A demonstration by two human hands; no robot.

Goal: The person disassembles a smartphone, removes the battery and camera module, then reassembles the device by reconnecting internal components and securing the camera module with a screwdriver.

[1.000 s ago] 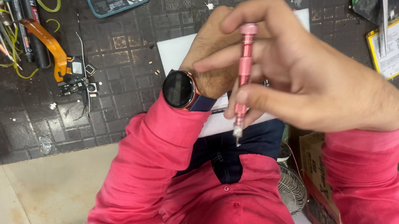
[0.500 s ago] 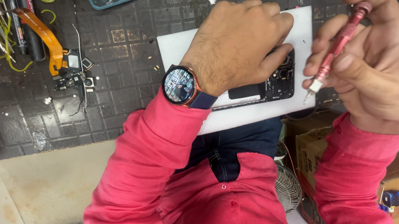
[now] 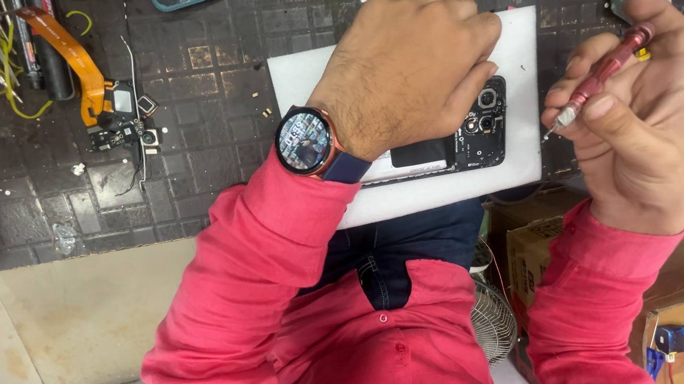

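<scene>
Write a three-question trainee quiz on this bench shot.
1. True or false: the right hand holds the red screwdriver with its tip off the opened phone.
2. The phone lies on: A) white foam pad B) cardboard box C) bare mat.
3. Which wrist wears the watch?
Key: 1 true. 2 A. 3 the wrist of the left hand, which rests on the phone.

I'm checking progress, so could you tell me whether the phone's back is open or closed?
Open: the phone lies on the white pad with circuit board and camera modules exposed.
</scene>
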